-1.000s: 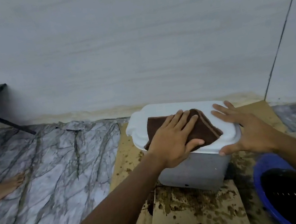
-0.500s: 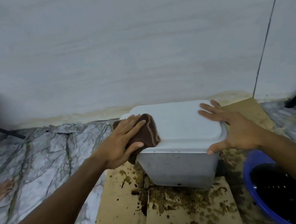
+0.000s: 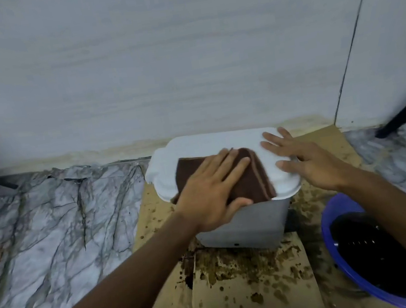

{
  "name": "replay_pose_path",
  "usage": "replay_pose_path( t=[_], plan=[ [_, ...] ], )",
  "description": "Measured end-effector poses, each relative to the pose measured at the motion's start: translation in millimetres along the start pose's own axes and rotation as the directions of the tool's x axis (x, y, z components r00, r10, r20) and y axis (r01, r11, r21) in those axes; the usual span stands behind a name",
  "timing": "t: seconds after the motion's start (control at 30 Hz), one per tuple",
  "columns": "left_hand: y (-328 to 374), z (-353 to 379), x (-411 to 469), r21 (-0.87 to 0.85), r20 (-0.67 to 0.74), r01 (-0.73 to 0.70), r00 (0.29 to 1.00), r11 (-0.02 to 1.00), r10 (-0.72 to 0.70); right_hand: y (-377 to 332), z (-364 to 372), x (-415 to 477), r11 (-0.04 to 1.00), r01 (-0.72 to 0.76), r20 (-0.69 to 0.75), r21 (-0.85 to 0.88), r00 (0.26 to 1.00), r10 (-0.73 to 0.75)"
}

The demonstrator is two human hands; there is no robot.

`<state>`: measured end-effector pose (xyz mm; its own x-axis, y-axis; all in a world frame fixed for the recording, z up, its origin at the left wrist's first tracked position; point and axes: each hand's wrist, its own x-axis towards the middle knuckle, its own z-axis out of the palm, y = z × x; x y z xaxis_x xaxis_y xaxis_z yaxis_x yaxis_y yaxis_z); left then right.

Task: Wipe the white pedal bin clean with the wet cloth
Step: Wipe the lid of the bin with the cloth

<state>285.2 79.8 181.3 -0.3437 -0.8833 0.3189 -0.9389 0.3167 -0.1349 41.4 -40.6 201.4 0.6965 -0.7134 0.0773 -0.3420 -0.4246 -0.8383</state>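
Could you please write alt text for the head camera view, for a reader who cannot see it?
A person's left hand presses a brown cloth flat on the lid of a white pedal bin, while the right hand rests open on the lid's right edge. The bin stands on stained cardboard beside a blue basin.

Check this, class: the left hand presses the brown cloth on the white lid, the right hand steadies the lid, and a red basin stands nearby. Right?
One slip: the basin is blue, not red, as the head view shows. The rest stands.
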Motion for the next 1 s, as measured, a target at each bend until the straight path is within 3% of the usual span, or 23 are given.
replay_pose_path(
  t=[0.13, 0.27, 0.4, 0.53, 0.8, 1.0],
  plan=[
    [30, 4, 20, 0.025, 0.006, -0.019, 1.0, 1.0, 0.018, 3, -2, 1, 0.999, 0.014, -0.005, 0.053, 1.0, -0.013],
    [-15, -5, -4, 0.005, 0.063, -0.036, 0.997, 0.999, 0.035, 4, -5, 1, 0.999, 0.029, 0.028, 0.035, 0.999, -0.03],
    [-82, -18, -58, -0.034, 0.142, 0.093, 0.986, 0.995, -0.088, 4, -1, 2, 0.999, 0.035, 0.028, 0.025, 0.999, -0.036],
    [-80, -15, -63, -0.036, 0.146, 0.169, 0.976, 0.985, -0.162, 5, 0, 3, 0.999, 0.031, 0.013, -0.023, 0.999, -0.031],
    [36, -1, 27, -0.003, 0.067, -0.029, 0.997, 1.0, 0.029, 8, -1, 0, 0.994, 0.047, -0.013, -0.103, 0.999, -0.049],
    [-19, -13, -1, -0.079, 0.125, -0.053, 0.99, 0.995, 0.063, 9, -3, 0, 0.997, 0.065, 0.024, -0.039, 0.998, -0.064]
  ],
)
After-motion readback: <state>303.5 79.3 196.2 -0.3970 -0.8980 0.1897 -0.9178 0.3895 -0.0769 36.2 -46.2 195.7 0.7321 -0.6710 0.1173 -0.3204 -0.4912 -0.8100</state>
